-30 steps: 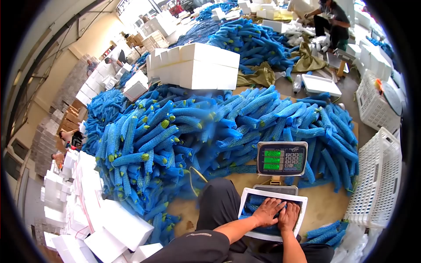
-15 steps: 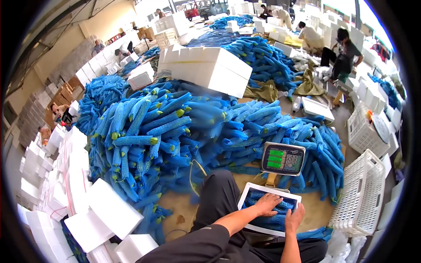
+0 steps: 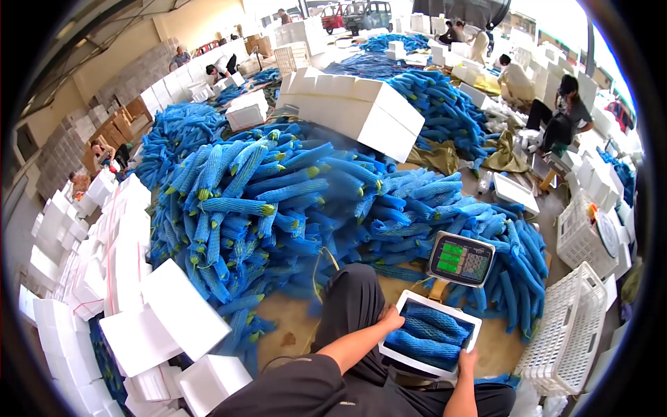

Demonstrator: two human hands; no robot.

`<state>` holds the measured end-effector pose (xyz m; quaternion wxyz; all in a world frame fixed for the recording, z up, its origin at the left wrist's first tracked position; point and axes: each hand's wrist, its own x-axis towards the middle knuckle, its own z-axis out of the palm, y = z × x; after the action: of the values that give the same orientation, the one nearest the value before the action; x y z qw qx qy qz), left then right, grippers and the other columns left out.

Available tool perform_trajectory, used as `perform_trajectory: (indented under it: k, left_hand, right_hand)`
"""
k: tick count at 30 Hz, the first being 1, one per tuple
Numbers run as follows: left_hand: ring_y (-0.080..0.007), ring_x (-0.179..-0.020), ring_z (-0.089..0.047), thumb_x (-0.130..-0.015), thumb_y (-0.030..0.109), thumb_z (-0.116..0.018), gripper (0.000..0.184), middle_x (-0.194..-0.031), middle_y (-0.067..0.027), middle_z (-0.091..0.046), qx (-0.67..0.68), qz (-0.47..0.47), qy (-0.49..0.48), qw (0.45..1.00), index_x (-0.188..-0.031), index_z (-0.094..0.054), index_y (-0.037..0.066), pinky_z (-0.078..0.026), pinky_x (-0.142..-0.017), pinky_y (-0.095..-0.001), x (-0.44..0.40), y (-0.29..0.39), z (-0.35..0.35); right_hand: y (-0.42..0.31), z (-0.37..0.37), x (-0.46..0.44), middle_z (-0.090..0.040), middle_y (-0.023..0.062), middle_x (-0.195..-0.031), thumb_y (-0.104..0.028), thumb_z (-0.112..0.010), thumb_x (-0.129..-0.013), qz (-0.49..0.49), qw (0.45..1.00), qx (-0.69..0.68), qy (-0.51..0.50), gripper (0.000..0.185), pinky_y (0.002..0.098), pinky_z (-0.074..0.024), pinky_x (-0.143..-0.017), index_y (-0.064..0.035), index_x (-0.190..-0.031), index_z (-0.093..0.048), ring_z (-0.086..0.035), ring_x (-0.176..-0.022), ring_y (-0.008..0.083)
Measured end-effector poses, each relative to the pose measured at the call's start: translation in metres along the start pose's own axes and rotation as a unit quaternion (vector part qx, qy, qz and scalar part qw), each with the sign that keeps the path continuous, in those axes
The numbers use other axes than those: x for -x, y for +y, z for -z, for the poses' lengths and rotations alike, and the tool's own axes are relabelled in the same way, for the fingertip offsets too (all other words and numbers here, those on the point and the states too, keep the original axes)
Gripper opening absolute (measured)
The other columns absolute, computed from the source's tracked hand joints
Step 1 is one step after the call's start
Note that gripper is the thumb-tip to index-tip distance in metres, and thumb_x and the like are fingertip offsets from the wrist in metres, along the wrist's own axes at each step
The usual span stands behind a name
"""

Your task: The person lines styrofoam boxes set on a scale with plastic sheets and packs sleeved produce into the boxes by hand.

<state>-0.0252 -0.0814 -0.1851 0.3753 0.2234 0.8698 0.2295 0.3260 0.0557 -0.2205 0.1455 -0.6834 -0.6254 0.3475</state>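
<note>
Gripping a white foam box point(image 3: 415, 364) at opposite ends, the right hand point(image 3: 392, 318) holds its left end and the left hand point(image 3: 469, 361) its near right corner. Bright blue netted pieces point(image 3: 434, 330) lie lengthwise inside the open-topped, smooth-walled container, which sits near the worker's lap, on the near side of a scale display point(image 3: 462, 258) glowing green. The box's long axis runs left to right, its right end angled nearer; whether it rests on the scale cannot be seen. A broad pile of blue-netted produce point(image 3: 278, 201) with yellow-green tips covers much of the tan floor point(image 3: 281, 326), between stacked foam boxes point(image 3: 125, 243) at left and a slatted white crate point(image 3: 566, 326) at right. Far right, a seated person point(image 3: 563, 115) bends forward.
</note>
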Motion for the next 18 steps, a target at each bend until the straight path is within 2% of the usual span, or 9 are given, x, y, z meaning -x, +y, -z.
perform_trajectory:
  k: [1, 2, 5, 6, 8, 11, 12, 15, 18]
  left_hand:
    - [-0.0436, -0.111, -0.072, -0.081, 0.032, -0.074, 0.069, -0.117, -0.0259, -0.075, -0.037, -0.017, 0.035, 0.999, -0.136, -0.057, -0.006, -0.056, -0.097, -0.0517, 0.002, -0.002, -0.001]
    - [-0.0414, -0.114, -0.072, -0.079, 0.033, -0.075, 0.064, -0.119, -0.0263, -0.075, 0.003, 0.022, 0.053, 0.998, -0.130, -0.064, -0.005, -0.056, -0.100, -0.0493, 0.004, -0.004, -0.003]
    - [-0.0430, -0.118, -0.071, -0.078, 0.024, -0.074, 0.054, -0.125, -0.0299, -0.072, -0.030, 0.045, -0.070, 0.996, -0.125, -0.072, -0.003, -0.057, -0.101, -0.0478, -0.003, -0.014, -0.002]
    - [-0.0423, -0.117, -0.072, -0.074, 0.019, -0.077, 0.047, -0.124, -0.0288, -0.073, -0.021, 0.052, -0.012, 0.998, -0.117, -0.078, -0.001, -0.057, -0.100, -0.0466, 0.000, -0.014, -0.008]
    - [-0.0421, -0.115, -0.073, -0.074, 0.017, -0.078, 0.047, -0.121, -0.0280, -0.074, -0.015, 0.044, -0.004, 0.999, -0.117, -0.077, -0.002, -0.058, -0.100, -0.0457, -0.012, -0.024, -0.020]
    - [-0.0418, -0.113, -0.074, -0.073, 0.013, -0.079, 0.046, -0.118, -0.0274, -0.075, -0.005, 0.028, -0.008, 1.000, -0.116, -0.077, -0.002, -0.059, -0.099, -0.0440, -0.014, -0.026, -0.025]
    - [-0.0418, -0.113, -0.074, -0.073, 0.013, -0.079, 0.045, -0.118, -0.0275, -0.075, -0.003, 0.022, -0.001, 1.000, -0.116, -0.077, -0.002, -0.059, -0.099, -0.0440, -0.011, -0.025, -0.024]
    - [-0.0422, -0.111, -0.074, -0.074, 0.017, -0.077, 0.046, -0.117, -0.0276, -0.075, -0.005, 0.011, -0.010, 1.000, -0.116, -0.077, -0.002, -0.059, -0.098, -0.0450, -0.007, -0.023, -0.017]
    - [-0.0413, -0.113, -0.074, -0.075, 0.023, -0.075, 0.049, -0.118, -0.0272, -0.076, -0.008, 0.011, -0.014, 1.000, -0.117, -0.077, -0.002, -0.058, -0.098, -0.0456, -0.003, -0.020, -0.011]
  right_hand:
    - [0.002, -0.002, 0.000, -0.073, 0.0224, -0.115, -0.022, -0.064, -0.089, -0.014, 1.000, -0.023, -0.002, 0.049, 0.0458, -0.0538, -0.097, 0.0041, -0.130, -0.065, -0.070, -0.107, 0.0344]
    - [0.006, -0.002, 0.001, -0.073, 0.0215, -0.114, -0.023, -0.064, -0.089, -0.028, 0.999, -0.034, -0.009, 0.049, 0.0456, -0.0541, -0.096, 0.0042, -0.130, -0.066, -0.070, -0.106, 0.0333]
    - [0.016, -0.008, -0.010, -0.074, 0.0190, -0.112, -0.023, -0.063, -0.089, -0.041, 0.996, -0.067, -0.029, 0.047, 0.0450, -0.0552, -0.092, 0.0042, -0.128, -0.068, -0.070, -0.101, 0.0300]
    - [0.023, -0.012, -0.012, -0.074, 0.0182, -0.111, -0.023, -0.063, -0.089, -0.037, 0.996, -0.082, -0.028, 0.047, 0.0447, -0.0555, -0.090, 0.0039, -0.128, -0.068, -0.070, -0.100, 0.0290]
    - [0.033, -0.014, -0.014, -0.074, 0.0146, -0.106, -0.021, -0.063, -0.089, -0.013, 0.992, -0.118, -0.033, 0.045, 0.0435, -0.0560, -0.084, 0.0040, -0.126, -0.069, -0.069, -0.096, 0.0262]
    - [0.023, -0.004, -0.003, -0.073, 0.0129, -0.103, -0.019, -0.062, -0.089, -0.018, 0.989, -0.134, -0.060, 0.043, 0.0427, -0.0557, -0.082, 0.0040, -0.124, -0.069, -0.069, -0.093, 0.0258]
    - [0.023, -0.003, -0.003, -0.073, 0.0142, -0.103, -0.019, -0.063, -0.089, -0.015, 0.990, -0.127, -0.063, 0.041, 0.0438, -0.0557, -0.081, 0.0052, -0.122, -0.069, -0.069, -0.092, 0.0265]
    - [0.014, 0.001, 0.002, -0.074, 0.0292, -0.112, -0.023, -0.067, -0.088, -0.020, 0.998, -0.044, -0.044, 0.048, 0.0489, -0.0549, -0.094, 0.0053, -0.127, -0.067, -0.073, -0.106, 0.0426]
    - [0.003, 0.011, 0.019, -0.073, 0.0310, -0.116, -0.025, -0.067, -0.089, -0.009, 0.999, -0.037, -0.034, 0.051, 0.0501, -0.0539, -0.096, 0.0043, -0.130, -0.065, -0.072, -0.110, 0.0448]
